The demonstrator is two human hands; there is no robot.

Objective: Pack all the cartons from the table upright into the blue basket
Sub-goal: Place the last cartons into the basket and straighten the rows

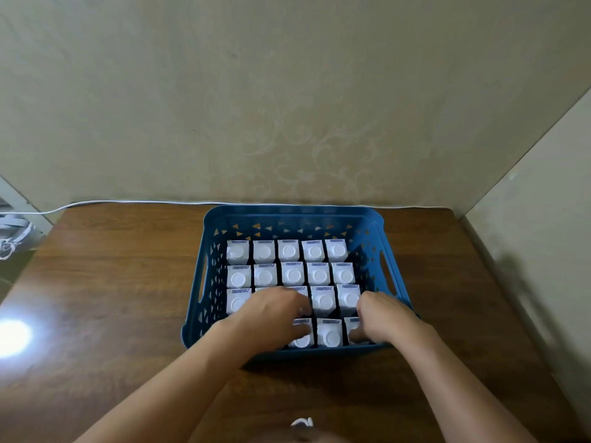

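Note:
The blue basket stands at the back middle of the brown table. Several white cartons with round caps stand upright in it in tight rows. My left hand reaches into the front left part, fingers curled over the tops there and thumb against a front-row carton. My right hand curls round the front right carton, which it mostly hides. Between the hands, the front middle carton stands untouched. No carton shows on the table outside the basket.
A white cable runs along the table's back edge against the wall. A white appliance sits beyond the left edge. Another wall closes the right side. A small white object shows at the bottom edge.

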